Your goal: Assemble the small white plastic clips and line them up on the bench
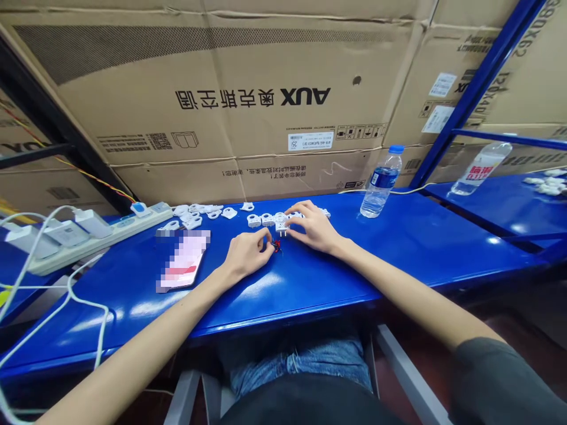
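My left hand (248,254) is closed in a pinch over the blue tabletop. At its fingertips is a small bundle of red and black wires (277,244); the thumb and forefinger hide part of it. My right hand (315,227) curves its fingers around a small white two-pin plug (282,225), whose metal prongs point toward me. Behind the plug, a row of similar white plastic pieces (254,220) runs along the table, partly covered by the right hand. More white ring-shaped pieces (194,221) lie in a loose cluster farther left.
A phone (188,260) lies left of my left hand. Chargers (71,232) sit in a white power strip (124,231), with cables hanging at the left. A water bottle (381,184) stands at the right rear. Large cardboard boxes (248,65) form a wall behind the table (336,295).
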